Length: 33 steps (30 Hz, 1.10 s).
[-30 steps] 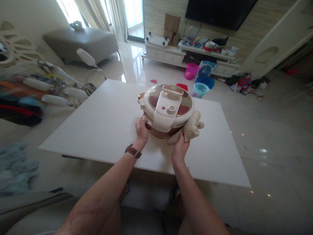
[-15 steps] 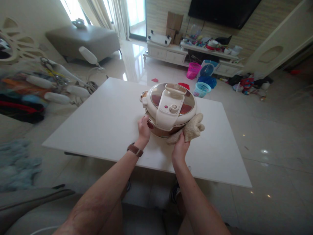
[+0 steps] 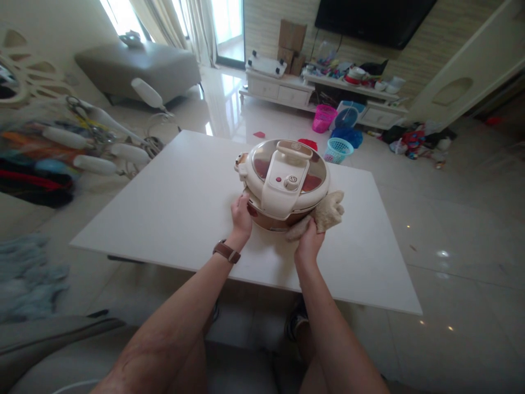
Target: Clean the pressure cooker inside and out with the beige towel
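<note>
A cream and brown electric pressure cooker (image 3: pixel 283 183) with a handled lid stands on the white table (image 3: pixel 172 208). At its near left side, my left hand (image 3: pixel 241 216) is closed against the body just under the lid rim; its fingertips are partly hidden. My right hand (image 3: pixel 309 241) is closed on a beige cloth (image 3: pixel 329 210), which is bunched against the lower right side of the cooker. A brown-strapped watch (image 3: pixel 226 251) is on my left wrist.
Past the table's far edge stand a pink basket (image 3: pixel 324 118) and a light blue basket (image 3: pixel 338 150). A white TV cabinet (image 3: pixel 279 90) with clutter lines the wall. At left is a lamp with white shades (image 3: pixel 146 93).
My right hand has slid the cloth a little to the right along the cooker's side. The cooker and my left hand have stayed in place.
</note>
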{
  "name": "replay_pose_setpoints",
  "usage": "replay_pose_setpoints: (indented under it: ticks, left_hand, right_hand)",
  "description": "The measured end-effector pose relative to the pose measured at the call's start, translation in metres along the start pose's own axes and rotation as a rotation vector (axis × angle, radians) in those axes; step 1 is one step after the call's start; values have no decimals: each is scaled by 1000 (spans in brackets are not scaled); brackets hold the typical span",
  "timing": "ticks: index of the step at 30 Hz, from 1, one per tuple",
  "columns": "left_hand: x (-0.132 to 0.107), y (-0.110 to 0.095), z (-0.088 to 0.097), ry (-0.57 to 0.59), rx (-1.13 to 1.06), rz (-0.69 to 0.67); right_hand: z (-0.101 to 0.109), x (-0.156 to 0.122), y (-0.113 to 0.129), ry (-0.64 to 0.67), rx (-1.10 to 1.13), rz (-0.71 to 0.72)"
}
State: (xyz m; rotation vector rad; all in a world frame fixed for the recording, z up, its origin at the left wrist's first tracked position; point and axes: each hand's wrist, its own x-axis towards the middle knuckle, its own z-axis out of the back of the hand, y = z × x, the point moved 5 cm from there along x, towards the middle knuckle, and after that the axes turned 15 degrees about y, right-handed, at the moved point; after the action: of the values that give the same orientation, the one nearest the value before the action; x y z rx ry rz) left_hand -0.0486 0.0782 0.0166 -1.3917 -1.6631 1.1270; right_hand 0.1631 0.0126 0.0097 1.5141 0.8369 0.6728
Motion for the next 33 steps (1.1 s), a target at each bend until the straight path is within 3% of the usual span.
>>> replay_pose_setpoints:
  ticks: [3,9,16,23,33]
  left_hand:
    - [0,0,0,7,3,17]
    - [0,0,0,6,14,2]
    - [-1,0,-1,18,5,18]
    - [-1,0,0,1,30,1]
    - [-2,-1,-1,12,23,-9]
  right_hand:
    - [0,2,1,-22,2,3]
    - [-9,-24,-4,42,-2,14]
    - [-5,-4,-6,-18,65,-24]
    - [-12,-36,-19,14,120,-79]
    - [-11,-35,-16,23,135,-97]
